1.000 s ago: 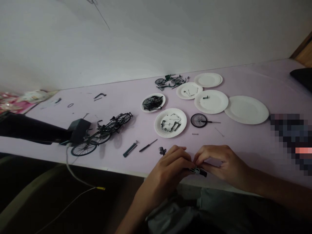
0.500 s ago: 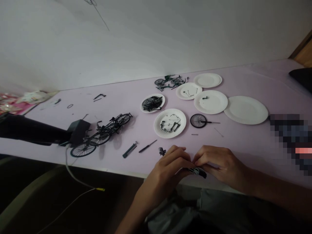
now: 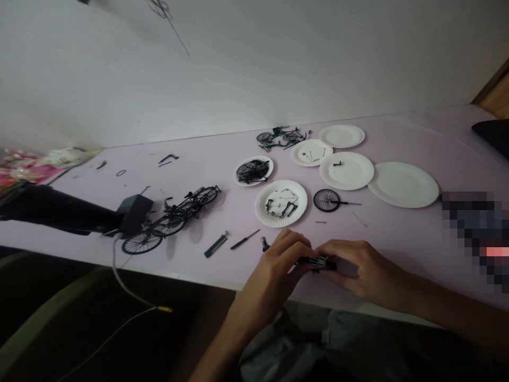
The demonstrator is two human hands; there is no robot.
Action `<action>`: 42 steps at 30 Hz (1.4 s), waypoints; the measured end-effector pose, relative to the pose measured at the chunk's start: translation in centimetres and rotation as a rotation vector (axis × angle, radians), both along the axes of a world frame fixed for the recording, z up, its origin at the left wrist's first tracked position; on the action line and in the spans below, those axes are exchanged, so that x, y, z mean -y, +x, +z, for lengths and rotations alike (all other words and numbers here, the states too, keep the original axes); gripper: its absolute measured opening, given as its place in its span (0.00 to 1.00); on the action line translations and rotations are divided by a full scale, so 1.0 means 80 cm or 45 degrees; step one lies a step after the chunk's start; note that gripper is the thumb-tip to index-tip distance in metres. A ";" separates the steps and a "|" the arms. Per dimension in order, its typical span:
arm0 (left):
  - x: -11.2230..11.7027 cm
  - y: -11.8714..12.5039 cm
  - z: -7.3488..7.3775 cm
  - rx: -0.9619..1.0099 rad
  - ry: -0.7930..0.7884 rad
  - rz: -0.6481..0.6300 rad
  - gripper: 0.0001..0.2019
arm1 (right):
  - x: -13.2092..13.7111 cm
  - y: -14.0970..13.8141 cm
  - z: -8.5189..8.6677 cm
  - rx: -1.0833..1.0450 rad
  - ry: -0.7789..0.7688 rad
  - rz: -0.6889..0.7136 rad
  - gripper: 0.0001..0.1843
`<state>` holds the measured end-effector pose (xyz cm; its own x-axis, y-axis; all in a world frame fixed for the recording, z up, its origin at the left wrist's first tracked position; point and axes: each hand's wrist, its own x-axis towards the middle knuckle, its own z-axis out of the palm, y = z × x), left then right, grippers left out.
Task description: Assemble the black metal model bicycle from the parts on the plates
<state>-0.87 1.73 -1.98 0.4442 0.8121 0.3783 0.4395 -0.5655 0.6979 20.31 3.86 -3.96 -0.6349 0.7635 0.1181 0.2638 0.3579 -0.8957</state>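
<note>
Near the front edge of the table, my left hand (image 3: 276, 265) and my right hand (image 3: 358, 268) grip a small dark bicycle part (image 3: 323, 263) between them. My left fingers close on its left end, while my right thumb and fingers pinch the right end. Light-coloured metal shows at its middle; its exact kind is unclear. Beside my left knuckles lies a dark piece with a silvery top (image 3: 264, 243), partly covered by the hand. A thin screwdriver (image 3: 244, 240) and a dark green tool or part (image 3: 217, 245) lie further left. Beyond my hands rests a small spoked wheel (image 3: 326, 200).
A paper plate (image 3: 260, 216) holds small parts; another plate (image 3: 235, 174) holds dark spoked pieces. Several more plates (image 3: 403, 184) stand to the right. Assembled model bicycles (image 3: 170, 220) stand left, near a black arm-like stand (image 3: 59, 209). More bicycle parts (image 3: 282, 138) lie by the wall.
The bicycle part has turned from a downward slant to nearly level, showing more of itself. My right fingers have shifted from beside the left fingertips to its right end. The view has tilted slightly.
</note>
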 end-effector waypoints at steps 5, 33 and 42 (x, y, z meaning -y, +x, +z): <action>-0.016 0.012 0.017 -0.124 -0.111 -0.003 0.07 | -0.006 -0.002 0.002 0.000 -0.164 -0.129 0.07; -0.013 0.012 -0.005 -0.446 0.556 0.034 0.09 | -0.025 0.003 0.002 -0.311 -0.855 -0.289 0.18; 0.002 0.021 0.011 -0.635 0.697 0.062 0.10 | -0.023 0.005 0.000 -0.282 -1.043 -0.215 0.20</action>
<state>0.79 1.60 -1.08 0.6372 0.5885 0.4976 0.6641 -0.7469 0.0329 20.72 5.73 -3.95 -0.5328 0.7439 -0.4034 0.0444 -0.4515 -0.8912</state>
